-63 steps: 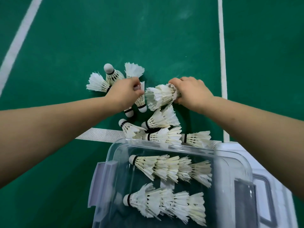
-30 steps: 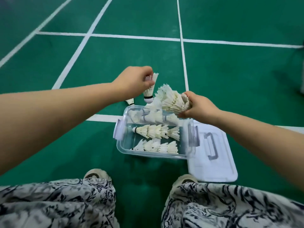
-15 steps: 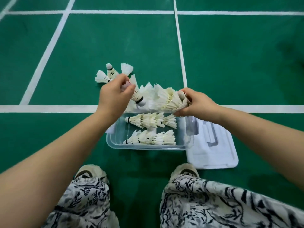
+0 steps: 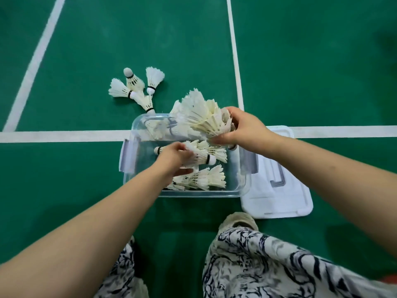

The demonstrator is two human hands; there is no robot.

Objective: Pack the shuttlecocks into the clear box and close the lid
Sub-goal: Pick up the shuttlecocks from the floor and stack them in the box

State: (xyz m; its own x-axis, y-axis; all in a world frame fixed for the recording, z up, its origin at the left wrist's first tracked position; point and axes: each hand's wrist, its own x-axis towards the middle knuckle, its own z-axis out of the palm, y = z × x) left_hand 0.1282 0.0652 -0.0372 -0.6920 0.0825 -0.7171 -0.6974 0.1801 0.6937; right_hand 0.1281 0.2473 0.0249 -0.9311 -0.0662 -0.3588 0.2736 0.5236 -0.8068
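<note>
The clear box (image 4: 236,191) stands open on the green floor with rows of white shuttlecocks (image 4: 202,179) lying inside. My left hand (image 4: 175,157) is down inside the box, closed on a single shuttlecock (image 4: 202,158) whose cork points right. My right hand (image 4: 245,130) hovers over the box's far right corner, gripping a nested stack of shuttlecocks (image 4: 204,117) with feathers fanning to the upper left. Several loose shuttlecocks (image 4: 137,87) lie on the floor beyond the box. The white lid (image 4: 277,196) rests flat to the right of the box.
White court lines (image 4: 64,136) cross the floor under and beside the box. My patterned trouser legs (image 4: 268,261) and a pale shoe (image 4: 238,220) are just in front of the box. The box has grey side latches (image 4: 127,155).
My left hand has dropped from above the box's far edge down into the box with its shuttlecock. My right hand has stayed over the far right corner with its stack.
</note>
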